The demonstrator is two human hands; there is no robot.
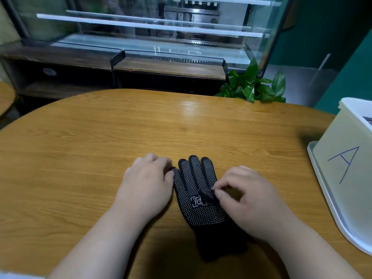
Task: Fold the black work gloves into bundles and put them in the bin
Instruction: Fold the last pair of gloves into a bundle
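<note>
Two bare hands are working at the lower middle of the frame, and several things are staying partly out of sight. Whether the black work glove [193, 182] is lying single or as a stacked pair is not showing from above. Its cuff is sinking into shadow between the forearms near the bottom of the frame, and the white printed mark on its palm is being half covered by a dark flap of the glove, seemingly its thumb, folded across. The white bin [342, 158], marked with a blue A, is being cut off by the right edge of the frame, and only a sliver of something dark and dotted is showing inside its rim. The bin is standing on a white base [330, 208]. The glove is lying flat on the wooden table [100, 137], dotted side up, fingers pointing toward the top of the frame, directly between the hands and well apart from the bin. The left hand [148, 184] is sitting just left of the glove, thumb touching its outermost finger. That hand's fingertips are curling under the knuckles, so I cannot tell whether it is gripping anything. The right hand [247, 198] is pinching the folded flap between thumb and forefinger.
</note>
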